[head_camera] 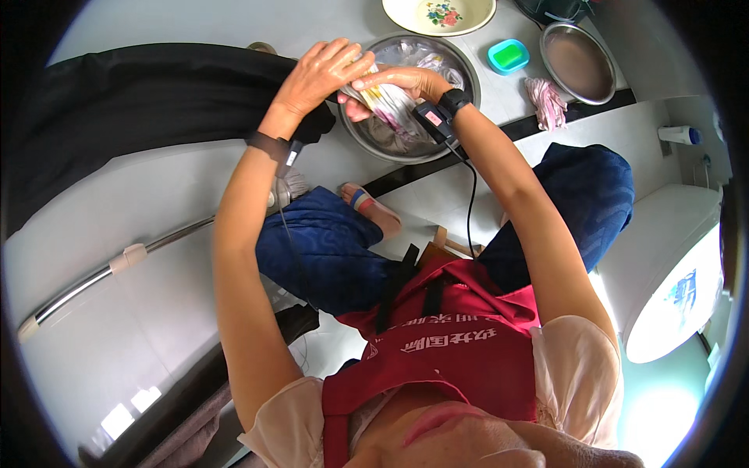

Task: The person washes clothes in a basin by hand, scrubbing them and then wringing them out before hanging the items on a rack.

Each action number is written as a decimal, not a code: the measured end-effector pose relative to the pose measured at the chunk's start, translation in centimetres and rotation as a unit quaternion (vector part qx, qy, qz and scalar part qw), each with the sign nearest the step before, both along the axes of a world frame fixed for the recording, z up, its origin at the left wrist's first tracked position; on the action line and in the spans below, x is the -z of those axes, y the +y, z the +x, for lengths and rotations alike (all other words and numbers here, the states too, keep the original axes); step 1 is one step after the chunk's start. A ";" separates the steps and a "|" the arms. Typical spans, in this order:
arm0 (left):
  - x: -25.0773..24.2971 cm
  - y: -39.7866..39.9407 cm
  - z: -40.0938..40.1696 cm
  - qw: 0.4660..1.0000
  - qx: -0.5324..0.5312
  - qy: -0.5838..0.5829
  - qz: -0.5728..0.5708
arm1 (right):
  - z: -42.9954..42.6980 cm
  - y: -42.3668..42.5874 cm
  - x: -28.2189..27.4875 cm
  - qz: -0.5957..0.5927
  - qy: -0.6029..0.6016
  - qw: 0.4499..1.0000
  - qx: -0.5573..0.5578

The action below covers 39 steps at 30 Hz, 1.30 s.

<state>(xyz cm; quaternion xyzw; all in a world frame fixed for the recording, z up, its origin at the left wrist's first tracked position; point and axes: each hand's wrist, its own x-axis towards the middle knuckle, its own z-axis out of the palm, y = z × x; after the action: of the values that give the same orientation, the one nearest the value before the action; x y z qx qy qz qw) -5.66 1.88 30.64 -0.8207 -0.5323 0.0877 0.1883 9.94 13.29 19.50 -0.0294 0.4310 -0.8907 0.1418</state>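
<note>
Over a steel basin (474, 117), my left hand (322, 76) and my right hand (409, 82) grip one bunched white cloth with yellow and purple patches (380, 99). The back of my left hand faces up, its fingers across the cloth's upper end. My right thumb lies along the cloth, and part of that hand's grip is hidden. Light wet fabric (433, 61) lies in the basin below. Each wrist wears a dark strap with a small cabled box; the right box (433, 121) covers part of the cloth's lower end.
A cream floral basin (404, 14), a blue soap dish (492, 61) with green soap (508, 56), and a steel basin of cloudy liquid (579, 61) stand beyond. Pink-white cloth (547, 102) lies over a dark floor strip. Black fabric (175, 88) and a metal pole (181, 233) are at left.
</note>
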 end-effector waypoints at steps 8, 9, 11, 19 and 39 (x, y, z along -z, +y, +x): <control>3.0 1.9 -3.4 0.990 -0.117 -0.053 -0.054 | -2.2 2.0 6.3 0.407 0.028 0.892 0.197; 4.4 1.2 -3.9 0.983 -0.158 -0.069 -0.062 | -2.5 1.6 6.3 0.400 0.028 0.895 0.198; 7.2 0.1 -4.5 0.952 -0.232 -0.182 -0.086 | -2.9 1.0 5.5 0.597 -0.014 0.757 0.266; 14.1 0.7 -2.2 0.771 -0.369 -0.476 -0.209 | -2.7 1.7 10.1 0.700 -0.037 0.649 0.297; 19.1 -2.1 -1.1 0.100 -0.363 -0.829 -0.413 | -3.8 2.0 14.3 0.704 0.168 0.588 0.361</control>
<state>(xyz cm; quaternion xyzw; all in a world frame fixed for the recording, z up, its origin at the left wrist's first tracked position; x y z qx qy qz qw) -6.79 -0.19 11.52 -0.0399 -0.4709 -0.3839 -0.7933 6.10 15.25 5.23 0.0881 0.9147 -0.2671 -0.2902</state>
